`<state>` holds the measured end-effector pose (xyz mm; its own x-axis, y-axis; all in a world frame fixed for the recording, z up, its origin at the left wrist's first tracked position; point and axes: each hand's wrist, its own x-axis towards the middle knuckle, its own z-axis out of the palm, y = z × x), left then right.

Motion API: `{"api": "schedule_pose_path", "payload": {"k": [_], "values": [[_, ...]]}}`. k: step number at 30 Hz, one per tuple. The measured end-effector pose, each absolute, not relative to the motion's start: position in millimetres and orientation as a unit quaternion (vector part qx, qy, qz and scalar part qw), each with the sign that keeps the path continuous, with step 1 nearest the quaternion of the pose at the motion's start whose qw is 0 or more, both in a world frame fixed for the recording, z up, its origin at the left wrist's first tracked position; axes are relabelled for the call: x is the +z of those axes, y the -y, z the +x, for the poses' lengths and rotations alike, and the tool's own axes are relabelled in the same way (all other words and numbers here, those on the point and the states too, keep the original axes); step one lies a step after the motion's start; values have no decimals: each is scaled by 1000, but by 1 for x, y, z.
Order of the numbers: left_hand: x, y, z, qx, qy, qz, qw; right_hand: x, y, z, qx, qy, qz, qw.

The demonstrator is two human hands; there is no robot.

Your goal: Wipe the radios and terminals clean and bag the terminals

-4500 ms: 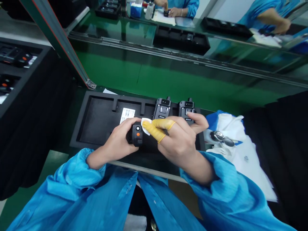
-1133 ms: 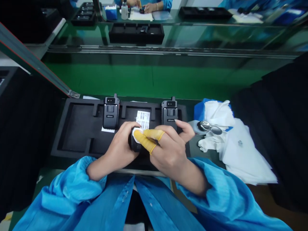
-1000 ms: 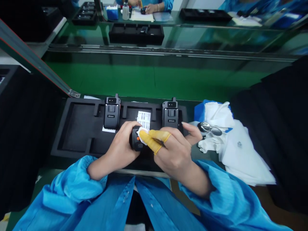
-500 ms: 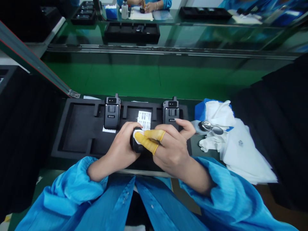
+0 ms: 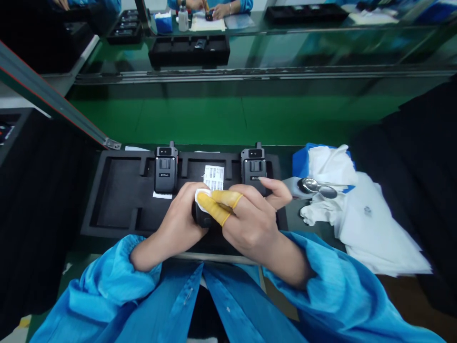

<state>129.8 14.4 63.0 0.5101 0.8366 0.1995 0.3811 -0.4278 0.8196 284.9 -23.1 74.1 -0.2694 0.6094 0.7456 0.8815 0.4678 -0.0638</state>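
Note:
My left hand (image 5: pixel 182 214) is wrapped round a dark handheld device (image 5: pixel 202 220), seen end-on; most of it is hidden by my fingers. With yellow finger cots on two fingers, my right hand (image 5: pixel 252 214) pinches a small white wipe (image 5: pixel 202 194) and presses it onto the device's end. Behind my hands, a black foam tray (image 5: pixel 114 224) holds a black two-way radio (image 5: pixel 165 166) with a "Riton" label on the left. Another such radio (image 5: pixel 253 164) lies on the right, partly covered by my right hand. Between them is a white barcode label sheet (image 5: pixel 214 176).
To the right stands a blue box (image 5: pixel 300 159) of white wipes, beside a bottle with a round metal top (image 5: pixel 309 185), a crumpled wipe (image 5: pixel 316 213) and a stack of white sheets (image 5: pixel 378 228). Across a glass-edged bench, a co-worker's hands (image 5: pixel 221 10) work near a black tray (image 5: pixel 189 52).
The white wipe has shifted slightly up and left over the device's end, my right fingers moving with it. The view has turned a little; both hands keep their grips.

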Motion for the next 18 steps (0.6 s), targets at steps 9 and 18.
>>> {"api": "schedule_pose_path", "payload": {"k": [9,18], "values": [[68,-13,131,276,-408,795,353,52,29,317,-210,717,-558,361],[88,-39,145,183,-455,811,319,9,63,385,-183,655,-645,348]]}}
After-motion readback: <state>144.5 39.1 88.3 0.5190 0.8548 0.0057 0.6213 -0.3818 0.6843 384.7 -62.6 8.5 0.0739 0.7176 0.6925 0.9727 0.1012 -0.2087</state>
